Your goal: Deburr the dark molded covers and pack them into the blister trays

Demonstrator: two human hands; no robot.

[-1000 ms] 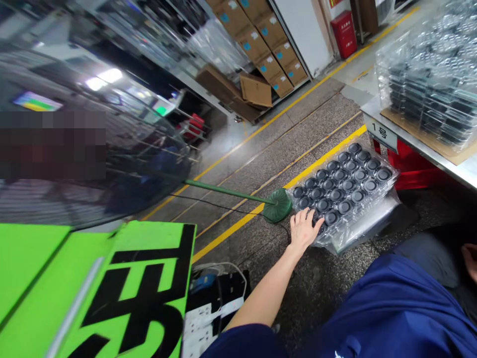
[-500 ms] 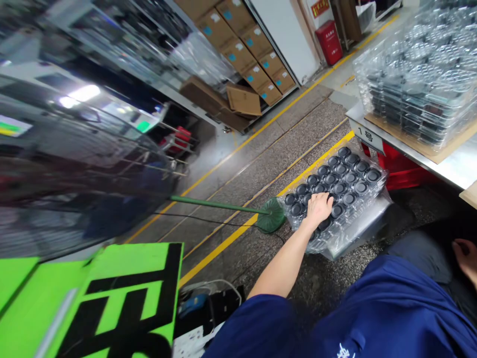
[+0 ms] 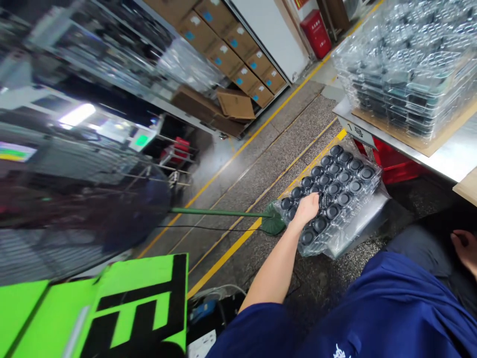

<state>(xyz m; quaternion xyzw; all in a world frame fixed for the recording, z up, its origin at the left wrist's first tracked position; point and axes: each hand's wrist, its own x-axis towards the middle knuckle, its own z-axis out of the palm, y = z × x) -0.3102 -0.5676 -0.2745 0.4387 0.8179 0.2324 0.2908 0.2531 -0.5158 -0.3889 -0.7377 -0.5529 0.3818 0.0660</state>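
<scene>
A stack of clear plastic trays point(image 3: 346, 181) holding several black round parts lies on the floor by a yellow line. My left hand point(image 3: 307, 208) reaches down onto its near left part, fingers curled over the top tray among the black parts. My right hand point(image 3: 465, 247) shows only in part at the right edge, resting on my dark trouser leg, its fingers hidden. My blue shirt fills the lower right.
A standing fan's green base point(image 3: 271, 223) touches the tray stack's left corner; its pole point(image 3: 216, 213) runs left to the wire cage point(image 3: 74, 199). A steel table point(image 3: 439, 161) carries wrapped tray stacks point(image 3: 402, 69), with a red crate point(image 3: 395, 166) beneath. A green sign point(image 3: 112, 308) and cardboard boxes point(image 3: 231, 54) lie left and far.
My left hand went from the tray's near edge, fingers spread, up onto the top tray and curled closed. The view has swung slightly left and down.
</scene>
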